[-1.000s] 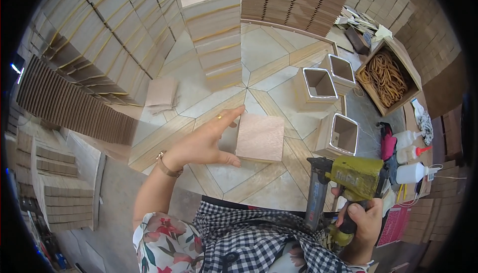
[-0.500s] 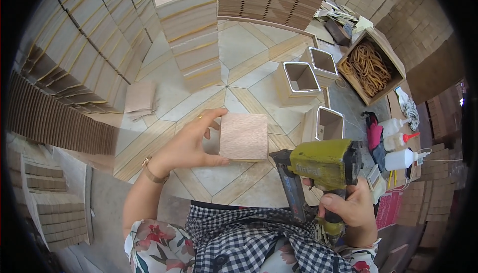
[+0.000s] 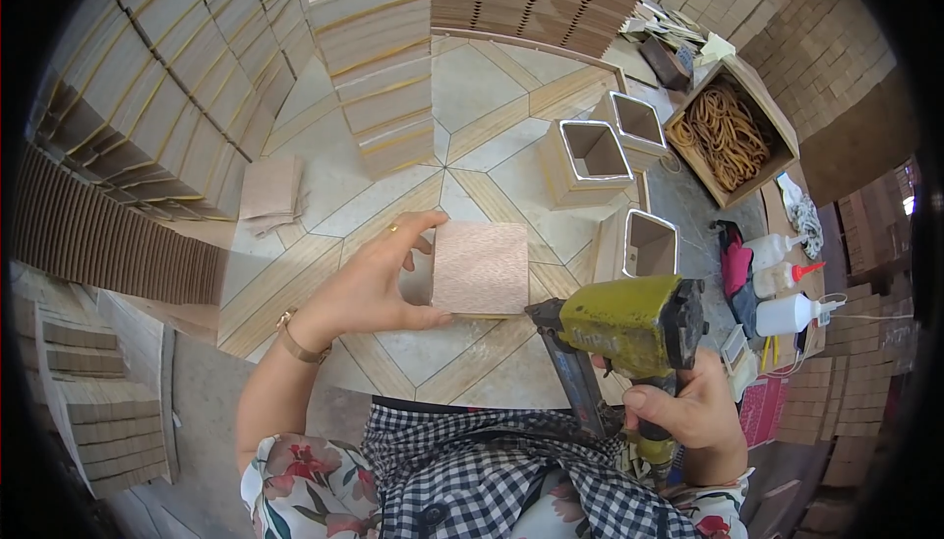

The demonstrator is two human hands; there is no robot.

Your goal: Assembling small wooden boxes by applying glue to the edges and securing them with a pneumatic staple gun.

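l hand [image 3: 379, 281] wide-spread, pinching sq wood block [image 3: 480, 269] at its 7 + 11 o'clock corners, block on table [image 3: 482, 367]. r hand [image 3: 690, 406] wrapped round nail gun [image 3: 621, 325] grip, nose by block's 4 o'clock corner.

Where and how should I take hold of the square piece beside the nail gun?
I'd pinch the square piece across its near and far edges, coming from the left, as the left grip spans it: those edges look roughly parallel, the flat top offers nothing to pinch, and the nail gun crowds the near right corner.
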